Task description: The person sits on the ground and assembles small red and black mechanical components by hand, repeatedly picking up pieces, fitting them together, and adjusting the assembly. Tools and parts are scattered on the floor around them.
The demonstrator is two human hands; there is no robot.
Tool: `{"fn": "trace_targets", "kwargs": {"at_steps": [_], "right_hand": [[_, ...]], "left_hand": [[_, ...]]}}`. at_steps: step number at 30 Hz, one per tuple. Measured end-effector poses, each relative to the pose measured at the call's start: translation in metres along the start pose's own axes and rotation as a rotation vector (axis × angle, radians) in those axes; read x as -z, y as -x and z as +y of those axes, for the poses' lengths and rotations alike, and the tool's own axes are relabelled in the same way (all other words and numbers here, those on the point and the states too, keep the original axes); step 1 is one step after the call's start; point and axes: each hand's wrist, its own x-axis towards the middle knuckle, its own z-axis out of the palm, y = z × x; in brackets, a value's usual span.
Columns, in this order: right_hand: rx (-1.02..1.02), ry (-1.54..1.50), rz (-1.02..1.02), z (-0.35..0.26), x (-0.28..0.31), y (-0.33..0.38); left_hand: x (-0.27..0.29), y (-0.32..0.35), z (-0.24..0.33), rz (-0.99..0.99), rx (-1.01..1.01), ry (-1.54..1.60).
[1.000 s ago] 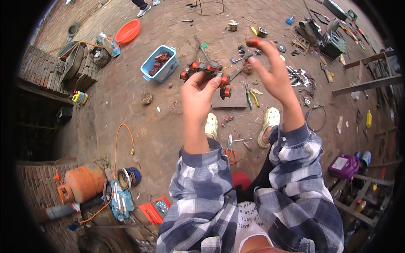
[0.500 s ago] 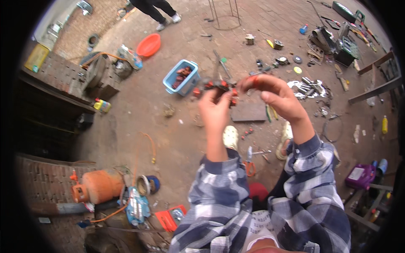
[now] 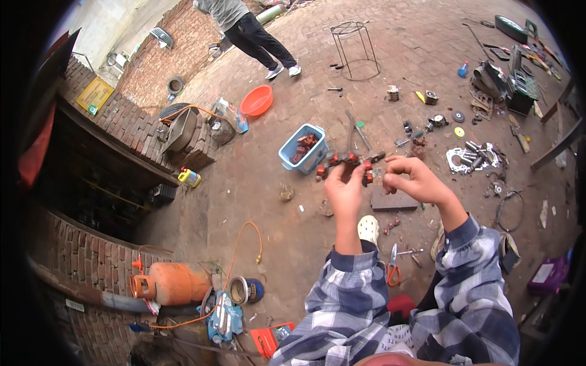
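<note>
My left hand (image 3: 345, 190) is raised in front of me and grips a dark metal part with several red-orange caps (image 3: 348, 163). My right hand (image 3: 415, 180) is beside it, fingers pinched at the right end of that part, near a small dark piece sticking out (image 3: 377, 157). Both forearms wear blue and white plaid sleeves. Below the hands a grey flat slab (image 3: 394, 200) lies on the brick ground.
A light blue bin (image 3: 301, 148) with reddish parts sits left of the hands. An orange gas cylinder (image 3: 174, 283) with an orange hose lies lower left, an orange basin (image 3: 256, 100) farther back. Scattered tools and metal parts cover the right. A person (image 3: 250, 30) stands at the top.
The view has tilted so the hands sit lower and more right in frame, and the standing person has come into view. Both hands still hold the capped part together.
</note>
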Motion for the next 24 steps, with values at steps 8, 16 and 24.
{"fn": "trace_targets", "kwargs": {"at_steps": [8,16,24], "right_hand": [[-0.017,-0.455,0.334,0.023,0.003,-0.008],[0.004,-0.224,0.275,0.009,-0.019,-0.007],[0.101,-0.935,0.446,0.017,-0.009,-0.007]], "left_hand": [[-0.01,0.006,0.005,-0.191,0.112,0.275],[-0.01,0.003,0.016,0.12,0.148,0.413],[-0.005,0.0,0.019,0.344,-0.011,0.109]]}}
